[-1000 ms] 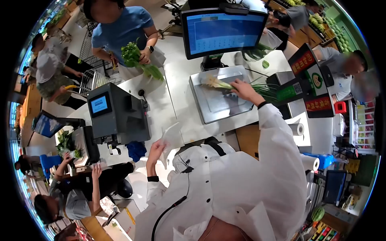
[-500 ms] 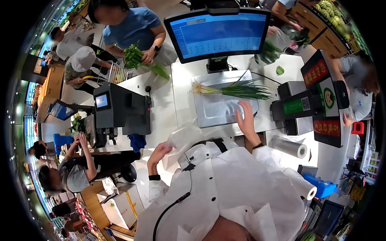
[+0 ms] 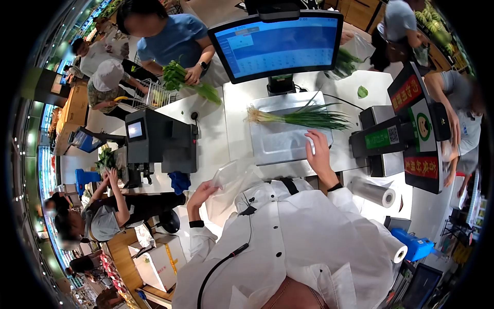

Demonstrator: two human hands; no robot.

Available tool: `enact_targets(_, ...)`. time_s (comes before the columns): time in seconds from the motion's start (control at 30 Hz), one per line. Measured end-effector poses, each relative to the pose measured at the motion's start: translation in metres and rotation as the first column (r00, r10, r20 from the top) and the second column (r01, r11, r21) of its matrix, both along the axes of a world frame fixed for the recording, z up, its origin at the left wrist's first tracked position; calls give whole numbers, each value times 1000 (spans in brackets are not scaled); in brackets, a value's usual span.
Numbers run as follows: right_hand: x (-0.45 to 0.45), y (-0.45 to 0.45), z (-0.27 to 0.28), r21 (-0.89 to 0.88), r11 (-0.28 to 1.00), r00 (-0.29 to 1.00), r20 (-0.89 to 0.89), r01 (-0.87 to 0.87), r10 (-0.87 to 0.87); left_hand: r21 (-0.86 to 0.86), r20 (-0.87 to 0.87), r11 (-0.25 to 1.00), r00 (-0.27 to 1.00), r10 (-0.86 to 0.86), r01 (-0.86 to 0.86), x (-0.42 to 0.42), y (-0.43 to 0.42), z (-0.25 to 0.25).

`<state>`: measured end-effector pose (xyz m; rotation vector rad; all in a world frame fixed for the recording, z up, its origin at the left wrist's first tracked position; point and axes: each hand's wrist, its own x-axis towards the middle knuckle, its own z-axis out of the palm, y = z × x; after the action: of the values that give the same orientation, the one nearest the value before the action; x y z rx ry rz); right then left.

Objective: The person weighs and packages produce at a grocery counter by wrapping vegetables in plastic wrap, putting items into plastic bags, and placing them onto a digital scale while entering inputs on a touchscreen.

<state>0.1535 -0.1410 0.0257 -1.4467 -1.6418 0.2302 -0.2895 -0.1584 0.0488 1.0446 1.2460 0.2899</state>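
Observation:
A bunch of green onions lies across the metal scale plate, its pale roots to the left and green tops reaching past the right edge. My right hand is empty, fingers apart, over the plate's lower right edge, just below the onions and not touching them. Down to the left, my left hand is closed on a clear plastic bag that hangs in front of my shirt. Behind the plate stands a monitor with a blue screen.
A dark printer-like machine stands on the left of the counter. At right are a payment stand and a plastic roll. Across the counter a person in blue holds leafy greens. A co-worker is at lower left.
My right hand has let go of the green onions and drawn back toward me, leaving them on the plate. The bag in my left hand has spread out more. The monitor's display has changed.

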Motion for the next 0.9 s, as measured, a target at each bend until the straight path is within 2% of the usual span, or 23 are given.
enact_targets(0.13, -28, 61, 42, 82, 986, 963, 240, -144, 121, 18, -20, 1000, 1000, 0, 0, -7, -8, -3)
enact_targets(0.2, -51, 103, 72, 140, 973, 939, 319, -183, 131, 47, -37, 999, 999, -5, 6, -10, -11, -2)
enact_targets(0.3, -77, 161, 111, 234, 949, 907, 409, -212, 101, 2, -21, 999, 999, 37, -37, -12, -16, 4)
enact_targets(0.43, -90, 212, 127, 253, 948, 867, 496, -191, 42, 14, 32, 999, 999, 43, -43, -21, -26, -1)
enact_targets(0.57, -91, 192, 126, 337, 917, 881, 472, -211, 29, 35, 62, 999, 998, -10, 8, -23, -29, 3)
enact_targets(0.6, -93, 172, 121, 254, 923, 932, 295, -289, 211, 53, 53, 996, 996, -74, 71, -20, -25, 8)
enact_targets(0.63, -94, 150, 114, 178, 907, 924, 89, -381, 371, 65, 44, 989, 990, -133, 130, -17, -22, 8)
enact_targets(0.67, -96, 127, 104, 39, 815, 802, -157, -577, 576, 134, 109, 972, 972, -208, 193, -13, -13, 6)
enact_targets(0.7, -96, 107, 93, -84, 734, 737, -138, -674, 661, 102, 126, 968, 963, -239, 227, -7, -6, 2)
enact_targets(0.73, -98, 89, 88, -107, 720, 726, -160, -686, 669, 110, 76, 962, 963, -259, 250, -1, 1, -7)
enact_targets(0.77, -101, 69, 86, -147, 649, 663, -251, -747, 706, 5, 101, 966, 961, -258, 259, 17, 11, 11)
enact_targets(0.8, -104, 51, 84, -173, 576, 597, -346, -799, 724, 106, -52, 868, 875, -482, 485, 26, 32, 17)
enact_targets(0.83, -103, 41, 79, -222, 513, 553, -465, -829, 691, 151, 95, 848, 847, -523, 507, 36, 49, 14)
enact_targets(0.87, -100, 33, 70, -227, 513, 553, -481, -828, 680, 214, 236, 827, 794, -560, 520, 49, 66, 12)
enact_targets(0.9, -97, 23, 58, -282, 562, 603, -586, -778, 541, 169, 239, 826, 791, -564, 538, 69, 78, 32)
